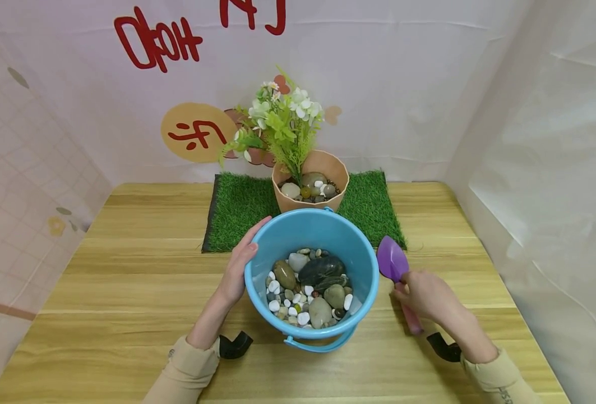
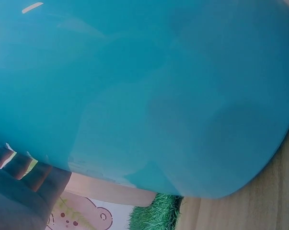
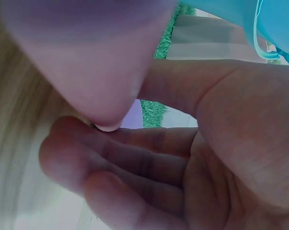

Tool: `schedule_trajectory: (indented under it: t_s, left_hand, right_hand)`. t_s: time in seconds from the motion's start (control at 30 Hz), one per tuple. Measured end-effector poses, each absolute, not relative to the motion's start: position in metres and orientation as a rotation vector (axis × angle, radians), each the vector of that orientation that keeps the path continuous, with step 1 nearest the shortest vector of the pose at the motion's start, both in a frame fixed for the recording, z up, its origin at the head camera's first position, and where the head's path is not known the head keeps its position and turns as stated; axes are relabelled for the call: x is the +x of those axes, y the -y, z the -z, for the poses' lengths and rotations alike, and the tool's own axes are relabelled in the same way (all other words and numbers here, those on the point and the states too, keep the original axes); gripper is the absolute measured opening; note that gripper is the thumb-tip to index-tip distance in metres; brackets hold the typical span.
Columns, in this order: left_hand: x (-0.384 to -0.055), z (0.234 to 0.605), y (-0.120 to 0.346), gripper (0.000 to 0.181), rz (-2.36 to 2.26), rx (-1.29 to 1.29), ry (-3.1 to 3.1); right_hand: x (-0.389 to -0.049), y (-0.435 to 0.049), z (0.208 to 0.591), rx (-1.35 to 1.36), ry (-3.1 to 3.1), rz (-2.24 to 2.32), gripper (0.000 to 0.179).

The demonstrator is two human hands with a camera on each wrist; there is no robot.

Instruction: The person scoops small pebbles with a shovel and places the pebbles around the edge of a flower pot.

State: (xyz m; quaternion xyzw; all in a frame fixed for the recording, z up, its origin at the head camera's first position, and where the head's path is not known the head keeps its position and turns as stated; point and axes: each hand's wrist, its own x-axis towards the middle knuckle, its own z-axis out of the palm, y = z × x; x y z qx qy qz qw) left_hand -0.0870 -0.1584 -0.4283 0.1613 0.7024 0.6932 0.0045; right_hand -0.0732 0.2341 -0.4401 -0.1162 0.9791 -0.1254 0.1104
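Note:
A blue bucket [image 1: 312, 217] stands in the middle of the table, with stones and white pebbles [image 1: 305, 289] lying in its bottom. My left hand [image 1: 238, 266] holds the bucket's left side, thumb at the rim and fingers along the outer wall; in the left wrist view the fingers [image 2: 36, 184] lie against the blue plastic. To the bucket's right, a small trowel with a purple blade [image 1: 392, 259] and pink handle [image 1: 411, 321] points away from me. My right hand [image 1: 429, 294] grips that handle between thumb and fingers, as the right wrist view shows close up.
Behind the bucket, a peach flowerpot [image 1: 308, 206] with white artificial flowers and stones stands on a green grass mat [image 1: 242, 219]. The bucket's handle [image 1: 323, 345] hangs down at the front. A printed cloth [image 1: 378, 101] backs the wooden table [image 1: 141, 269].

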Motion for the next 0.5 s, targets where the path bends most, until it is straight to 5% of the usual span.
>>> schedule_trajectory:
  t_s: [0.5]
  left_hand:
    - [-0.0878, 0.4266, 0.1614, 0.063, -2.137, 0.492, -2.239]
  right_hand:
    - [-0.0809, -0.2346, 0.4334, -0.305, -2.882, 0.32, 0.027]
